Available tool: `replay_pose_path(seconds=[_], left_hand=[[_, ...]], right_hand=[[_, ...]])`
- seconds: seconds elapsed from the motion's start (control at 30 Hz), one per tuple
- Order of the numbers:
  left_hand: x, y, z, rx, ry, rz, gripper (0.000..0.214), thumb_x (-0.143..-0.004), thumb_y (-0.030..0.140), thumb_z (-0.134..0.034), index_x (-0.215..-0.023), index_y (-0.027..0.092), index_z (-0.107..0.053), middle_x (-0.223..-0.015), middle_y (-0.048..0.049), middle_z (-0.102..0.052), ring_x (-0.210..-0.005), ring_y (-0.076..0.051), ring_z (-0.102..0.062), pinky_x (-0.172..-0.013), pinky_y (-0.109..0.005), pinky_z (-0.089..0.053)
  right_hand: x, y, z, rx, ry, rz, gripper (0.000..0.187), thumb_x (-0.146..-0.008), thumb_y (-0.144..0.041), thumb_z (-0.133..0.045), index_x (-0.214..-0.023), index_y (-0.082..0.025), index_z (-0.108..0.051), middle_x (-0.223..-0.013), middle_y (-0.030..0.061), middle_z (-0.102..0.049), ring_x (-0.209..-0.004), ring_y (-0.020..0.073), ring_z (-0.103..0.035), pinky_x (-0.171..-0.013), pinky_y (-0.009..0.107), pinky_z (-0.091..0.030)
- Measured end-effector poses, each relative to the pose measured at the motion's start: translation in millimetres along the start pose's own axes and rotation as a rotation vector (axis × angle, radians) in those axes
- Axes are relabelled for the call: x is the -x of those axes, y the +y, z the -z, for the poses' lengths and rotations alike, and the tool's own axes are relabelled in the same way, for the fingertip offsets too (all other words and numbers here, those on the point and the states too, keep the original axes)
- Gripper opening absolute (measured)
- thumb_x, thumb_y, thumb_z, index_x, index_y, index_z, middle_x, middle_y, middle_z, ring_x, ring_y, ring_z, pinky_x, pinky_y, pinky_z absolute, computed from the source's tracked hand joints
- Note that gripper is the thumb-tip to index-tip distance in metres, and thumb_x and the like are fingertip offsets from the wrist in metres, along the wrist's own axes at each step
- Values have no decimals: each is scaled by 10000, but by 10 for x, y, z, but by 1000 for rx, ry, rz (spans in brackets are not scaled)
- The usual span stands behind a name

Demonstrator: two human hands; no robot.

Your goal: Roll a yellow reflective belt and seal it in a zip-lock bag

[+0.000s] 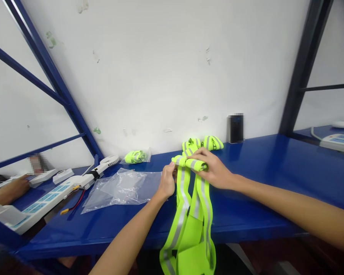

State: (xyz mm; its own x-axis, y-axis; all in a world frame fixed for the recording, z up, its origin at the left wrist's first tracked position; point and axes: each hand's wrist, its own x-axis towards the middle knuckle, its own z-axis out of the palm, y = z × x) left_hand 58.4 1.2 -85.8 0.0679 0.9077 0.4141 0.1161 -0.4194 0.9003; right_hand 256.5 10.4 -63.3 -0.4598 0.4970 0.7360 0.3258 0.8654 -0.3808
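My left hand [168,180] pinches the left side of a neon-yellow reflective strap vest [183,217] with silver stripes. On the other side, my right hand [210,168] grips a rolled or folded part of the same vest. Its long straps hang down over the front edge of the blue table [255,191]. Just beyond my hands, more rolled neon-yellow reflective straps [213,143] lie by the wall; whether they join the held vest I cannot tell. Left of my left hand are clear plastic bags [123,187], lying flat.
A bagged neon-yellow roll [135,157] rests against the wall. At left lie a white power strip [43,204], a red-and-black cable [76,202] and a white handheld device [109,160]. A black box [236,128] stands at back right. Another person's hand [14,189] shows at far left.
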Motion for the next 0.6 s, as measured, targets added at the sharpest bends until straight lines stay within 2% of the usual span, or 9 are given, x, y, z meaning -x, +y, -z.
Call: replay_pose_path(seconds=[0.03, 0.1, 0.17, 0.23, 0.3, 0.37, 0.43, 0.5, 0.6], left_hand=[[1, -7, 21, -139, -33, -105, 539, -872, 582, -298, -565, 172, -466, -506, 14, -416, -504, -117, -378, -523, -261, -320], [-5, 2, 67, -435, -44, -276, 509, -875, 536, -345, -513, 179, -384, -496, 23, -367, -510, -108, -338, -562, -271, -301], [-14, 28, 103, -640, -25, -327, 498, -876, 479, -397, -487, 178, -317, -473, 36, -322, -497, -96, -307, -597, -277, -295], [-17, 53, 125, -726, -23, -311, 473, -877, 443, -431, -499, 179, -326, -455, 53, -296, -469, -86, -292, -592, -271, -292], [-12, 69, 134, -735, -21, -299, 334, -857, 428, -488, -632, 183, -456, -483, 69, -339, -459, -88, -326, -561, -254, -292], [1, 80, 136, -727, 14, -311, 247, -827, 403, -545, -929, 179, -519, -599, 59, -469, -506, -105, -422, -558, -243, -324], [21, 97, 137, -717, 59, -368, 426, -804, 348, -575, -1170, 177, -440, -868, -17, -592, -678, -143, -544, -627, -257, -394], [51, 123, 141, -688, 50, -466, 484, -792, 280, -576, -1238, 185, -414, -1107, -84, -578, -891, -184, -580, -748, -290, -435], [101, 164, 144, -600, -19, -520, 310, -804, 245, -574, -1106, 190, -529, -1014, -59, -627, -887, -181, -599, -797, -284, -442]], right_hand=[[-14, -34, 16, -96, 37, -113, 236, -816, -243, -583, -1022, -149, -649, -956, 101, -623, -885, 251, -603, -799, 402, -500], [-43, -105, 55, -317, 103, -328, 262, -801, -309, -630, -1009, -151, -635, -814, 48, -645, -734, 218, -624, -720, 365, -518], [-67, -164, 73, -559, 154, -487, 439, -773, -315, -668, -1177, -182, -560, -793, 15, -658, -662, 201, -643, -680, 346, -529], [-80, -197, 50, -765, 189, -623, 597, -772, -305, -669, -1320, -245, -438, -798, -4, -669, -611, 190, -657, -635, 333, -537], [-76, -203, -9, -899, 218, -745, 614, -788, -314, -652, -1346, -272, -401, -777, -5, -680, -579, 187, -659, -598, 324, -540], [-58, -187, -79, -989, 196, -815, 525, -808, -334, -628, -1296, -236, -460, -711, 6, -681, -563, 186, -652, -592, 320, -539], [-31, -156, -126, -1058, 88, -834, 392, -829, -376, -596, -1162, -171, -567, -632, 24, -667, -567, 191, -645, -609, 320, -537], [-4, -112, -128, -1122, -98, -819, 382, -853, -465, -540, -1027, -138, -632, -636, 54, -675, -621, 206, -655, -668, 339, -536], [15, -28, -49, -1171, -362, -685, 557, -808, -648, -501, -998, -147, -654, -817, 91, -710, -802, 235, -666, -804, 382, -504]])
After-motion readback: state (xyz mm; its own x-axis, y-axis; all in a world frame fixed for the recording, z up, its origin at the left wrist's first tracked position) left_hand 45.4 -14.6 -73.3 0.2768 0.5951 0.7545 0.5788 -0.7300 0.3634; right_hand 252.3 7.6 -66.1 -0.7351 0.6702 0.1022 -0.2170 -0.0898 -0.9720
